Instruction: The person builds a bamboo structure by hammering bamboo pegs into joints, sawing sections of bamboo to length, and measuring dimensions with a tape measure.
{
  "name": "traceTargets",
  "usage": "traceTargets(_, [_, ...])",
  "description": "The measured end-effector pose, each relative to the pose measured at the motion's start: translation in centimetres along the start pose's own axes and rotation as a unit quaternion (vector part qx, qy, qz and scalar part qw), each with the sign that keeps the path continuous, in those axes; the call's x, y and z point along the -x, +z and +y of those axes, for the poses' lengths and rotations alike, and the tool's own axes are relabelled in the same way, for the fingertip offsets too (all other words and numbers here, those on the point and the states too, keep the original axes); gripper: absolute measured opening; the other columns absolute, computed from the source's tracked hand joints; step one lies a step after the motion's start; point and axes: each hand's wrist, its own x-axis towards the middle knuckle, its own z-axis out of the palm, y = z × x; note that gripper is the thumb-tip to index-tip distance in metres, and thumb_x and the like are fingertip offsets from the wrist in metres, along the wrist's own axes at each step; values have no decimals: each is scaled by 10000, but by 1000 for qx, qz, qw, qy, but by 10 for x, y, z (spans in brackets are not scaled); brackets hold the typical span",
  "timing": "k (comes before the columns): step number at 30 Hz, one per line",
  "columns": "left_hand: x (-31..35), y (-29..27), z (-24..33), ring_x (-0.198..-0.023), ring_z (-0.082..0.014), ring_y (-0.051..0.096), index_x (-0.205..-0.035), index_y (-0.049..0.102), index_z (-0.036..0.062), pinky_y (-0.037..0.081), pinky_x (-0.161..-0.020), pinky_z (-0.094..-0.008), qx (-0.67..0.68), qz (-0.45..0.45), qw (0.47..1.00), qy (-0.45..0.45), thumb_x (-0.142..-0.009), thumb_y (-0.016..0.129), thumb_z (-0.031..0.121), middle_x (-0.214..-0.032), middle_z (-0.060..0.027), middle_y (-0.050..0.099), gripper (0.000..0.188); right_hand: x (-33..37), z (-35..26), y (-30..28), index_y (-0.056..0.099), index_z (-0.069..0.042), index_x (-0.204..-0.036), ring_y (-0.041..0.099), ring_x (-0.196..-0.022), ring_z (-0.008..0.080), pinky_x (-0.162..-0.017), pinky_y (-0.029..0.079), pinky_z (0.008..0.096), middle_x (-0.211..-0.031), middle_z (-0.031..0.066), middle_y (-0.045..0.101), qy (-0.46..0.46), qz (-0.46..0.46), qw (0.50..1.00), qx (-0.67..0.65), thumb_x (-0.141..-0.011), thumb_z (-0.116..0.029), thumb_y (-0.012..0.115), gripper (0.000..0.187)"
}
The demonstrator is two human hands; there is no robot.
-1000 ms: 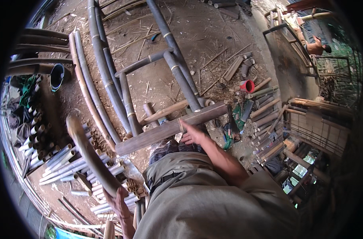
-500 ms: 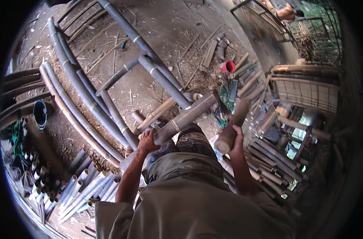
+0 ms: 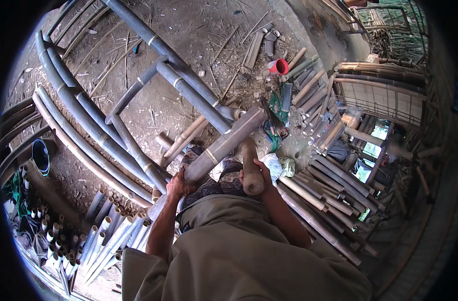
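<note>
A thick bamboo pole section [image 3: 224, 145] lies slanted across my lap, its far end up and to the right. My left hand [image 3: 179, 185] is closed around its near end. In my right hand [image 3: 256, 174] is a short, thick, club-like bamboo piece [image 3: 252, 163], gripped near its rounded end, which points toward me. This piece stands close beside the pole section, its upper end partly hidden by it; whether the two touch I cannot tell. Beyond the pole section, a dark bamboo frame [image 3: 189, 93] of joined poles rests on the ground.
Long bent poles [image 3: 83, 143] run along the left. Several cut bamboo tubes [image 3: 106, 223] are stacked lower left, near a dark bucket [image 3: 40, 155]. A red bucket [image 3: 278, 66] lies by offcuts at the far right. More poles [image 3: 314, 188] lie to my right, beside plastic bags [image 3: 272, 166].
My right hand has brought the short bamboo club from the right in to the pole section. My left hand stays at the pole's near end. The view has shifted slightly.
</note>
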Motion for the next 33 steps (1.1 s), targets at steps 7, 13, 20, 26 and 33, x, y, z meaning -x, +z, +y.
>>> traceTargets(7, [0, -7, 12, -1089, -331, 605, -1245, 520, 135, 487, -908, -430, 3, 8, 1000, 7, -534, 809, 397, -1174, -137, 632, 812, -34, 7, 11, 517, -24, -1105, 634, -785, 343, -706, 562, 453, -874, 197, 615, -27, 94, 995, -22, -806, -394, 674, 501])
traceTargets(13, [1, 1, 6, -1086, -343, 598, -1232, 514, 122, 491, -890, -441, -4, 15, 1000, 3, -537, 807, 357, -1164, -154, 625, 790, -14, 24, 9, 503, 3, -1103, 620, -794, 344, -760, 541, 452, -874, 219, 597, -65, 223, 973, -13, -835, -421, 621, 515])
traceTargets(20, [1, 10, 0, -1096, -349, 587, -1269, 490, 131, 487, -904, -449, -6, 43, 999, -7, -520, 816, 357, -1181, -163, 609, 848, -2, -8, -12, 525, -9, -1110, 640, -816, 320, -742, 554, 409, -981, 200, 622, 56, -70, 985, 148, -792, -446, 669, 559])
traceTargets(26, [5, 13, 13, -1068, -311, 595, -1243, 494, 127, 465, -941, -417, -5, 87, 996, -6, -523, 793, 411, -1127, -140, 617, 830, -38, 11, 25, 566, -19, -1037, 630, -845, 324, -776, 546, 466, -904, 183, 617, -42, 32, 998, -37, -884, -428, 568, 437])
traceTargets(33, [46, 45, 14, -1120, -331, 469, -1192, 509, 75, 371, -991, -429, 26, 372, 928, -25, -567, 827, 381, -1171, -151, 506, 765, 34, -19, 0, 570, -53, -1085, 586, -801, 254, -776, 503, 391, -919, 135, 596, -255, -110, 956, 92, -869, -504, 553, 500])
